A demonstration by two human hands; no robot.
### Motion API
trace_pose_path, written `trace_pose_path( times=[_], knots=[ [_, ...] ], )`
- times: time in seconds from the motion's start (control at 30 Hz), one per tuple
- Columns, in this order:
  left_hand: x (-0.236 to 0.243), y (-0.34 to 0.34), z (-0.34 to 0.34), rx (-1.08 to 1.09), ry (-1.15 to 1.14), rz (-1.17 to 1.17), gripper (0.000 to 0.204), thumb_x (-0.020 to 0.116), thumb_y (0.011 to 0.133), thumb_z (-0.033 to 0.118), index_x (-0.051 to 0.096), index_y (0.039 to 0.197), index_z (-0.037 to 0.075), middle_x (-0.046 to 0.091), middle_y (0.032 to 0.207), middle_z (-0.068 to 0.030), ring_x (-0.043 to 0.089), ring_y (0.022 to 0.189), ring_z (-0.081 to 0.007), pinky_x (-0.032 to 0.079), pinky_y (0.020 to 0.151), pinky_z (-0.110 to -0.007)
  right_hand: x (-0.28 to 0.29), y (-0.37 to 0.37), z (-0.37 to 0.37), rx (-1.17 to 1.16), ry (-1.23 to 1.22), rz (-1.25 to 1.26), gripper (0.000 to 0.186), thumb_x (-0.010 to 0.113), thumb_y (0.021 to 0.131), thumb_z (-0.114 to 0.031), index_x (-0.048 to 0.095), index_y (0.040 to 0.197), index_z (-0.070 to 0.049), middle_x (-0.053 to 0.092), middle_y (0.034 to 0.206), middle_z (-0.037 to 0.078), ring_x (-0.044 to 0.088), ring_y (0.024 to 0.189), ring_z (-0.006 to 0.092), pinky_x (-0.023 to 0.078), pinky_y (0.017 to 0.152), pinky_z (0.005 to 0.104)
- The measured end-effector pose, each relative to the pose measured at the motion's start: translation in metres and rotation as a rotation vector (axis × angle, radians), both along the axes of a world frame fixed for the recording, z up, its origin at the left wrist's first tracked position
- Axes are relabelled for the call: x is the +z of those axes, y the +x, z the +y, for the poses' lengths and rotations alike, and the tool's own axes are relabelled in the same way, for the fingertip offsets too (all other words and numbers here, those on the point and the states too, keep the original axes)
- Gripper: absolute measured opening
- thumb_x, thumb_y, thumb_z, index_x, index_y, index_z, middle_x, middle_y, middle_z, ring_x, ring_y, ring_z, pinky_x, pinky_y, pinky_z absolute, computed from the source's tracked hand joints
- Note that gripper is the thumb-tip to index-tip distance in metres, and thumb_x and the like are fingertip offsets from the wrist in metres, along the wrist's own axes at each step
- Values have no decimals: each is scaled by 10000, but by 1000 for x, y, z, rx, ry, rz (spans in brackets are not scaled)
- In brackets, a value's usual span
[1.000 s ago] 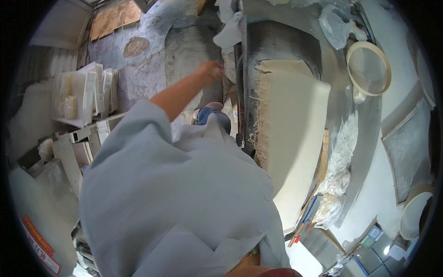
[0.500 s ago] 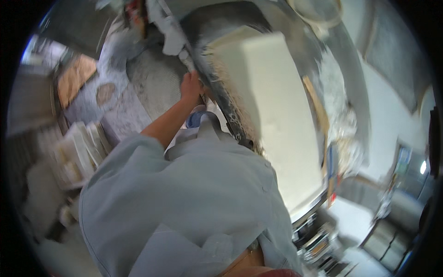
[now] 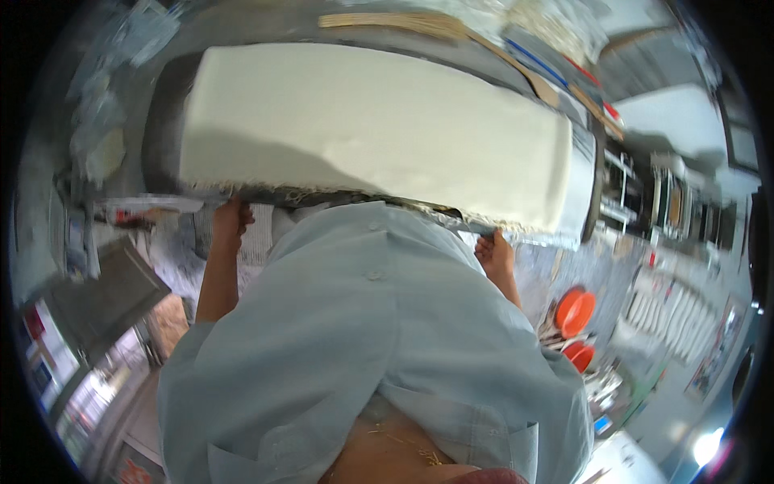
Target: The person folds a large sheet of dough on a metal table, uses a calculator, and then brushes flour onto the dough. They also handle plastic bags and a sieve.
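Fingers of left hand [image 3: 230, 221] and right hand [image 3: 496, 253] curl beside the cream sheet [image 3: 371, 113], grip unclear; edge-handling seems underway, next needing evenness.

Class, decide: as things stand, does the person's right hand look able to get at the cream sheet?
Probably yes: the right hand is close to the frayed near edge of the cream sheet, and nothing visible blocks the way. Whether they touch is unclear.
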State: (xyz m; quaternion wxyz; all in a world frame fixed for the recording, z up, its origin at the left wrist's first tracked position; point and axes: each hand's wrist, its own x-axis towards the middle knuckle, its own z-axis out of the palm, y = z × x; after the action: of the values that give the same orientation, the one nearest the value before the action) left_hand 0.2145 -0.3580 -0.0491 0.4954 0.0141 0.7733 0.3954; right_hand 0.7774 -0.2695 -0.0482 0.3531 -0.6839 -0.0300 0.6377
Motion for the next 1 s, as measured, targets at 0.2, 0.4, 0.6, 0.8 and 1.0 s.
trace_pose_path(
  times=[0.2, 0.4, 0.6, 0.8, 1.0],
  knots=[
    [-13, -19, 6, 39, -13, -37, 296, 504, 940, 309, 560, 796, 58, 571, 629, -41, 549, 482, -125, 267, 331, -220, -6, -7, -8, -72, 39, 8, 409, 464, 947, -442, 534, 844, -52, 584, 660, 71, 568, 561, 193, 465, 504, 293],
    [-21, -27, 0, -3, 52, -133, 271, 507, 943, 312, 556, 820, 75, 555, 620, -28, 519, 469, -124, 266, 321, -212, -21, -9, -10, -273, 268, 176, 367, 446, 959, -425, 522, 1032, -74, 601, 900, 92, 595, 794, 252, 485, 745, 443],
    [-16, -14, 5, 147, 25, -135, 221, 497, 943, 278, 558, 843, 91, 546, 626, -8, 511, 481, -116, 281, 332, -196, -19, -10, -9, -231, 260, 123, 375, 411, 970, -414, 538, 1053, -71, 593, 884, 93, 580, 766, 236, 506, 716, 400],
    [-13, -16, 2, 32, 54, -145, 209, 490, 941, 278, 545, 830, 110, 526, 623, -10, 508, 492, -103, 292, 343, -204, -13, -4, 1, -170, 247, 98, 412, 445, 954, -417, 534, 1044, -26, 619, 877, 118, 628, 782, 250, 541, 700, 389],
    [-15, -11, 11, -82, -25, 9, 192, 486, 934, 261, 533, 839, 100, 516, 627, -15, 479, 480, -107, 292, 350, -212, -3, 4, 15, -27, 187, -18, 441, 409, 965, -429, 564, 1015, -19, 651, 801, 128, 663, 740, 272, 547, 640, 397]
  ],
)
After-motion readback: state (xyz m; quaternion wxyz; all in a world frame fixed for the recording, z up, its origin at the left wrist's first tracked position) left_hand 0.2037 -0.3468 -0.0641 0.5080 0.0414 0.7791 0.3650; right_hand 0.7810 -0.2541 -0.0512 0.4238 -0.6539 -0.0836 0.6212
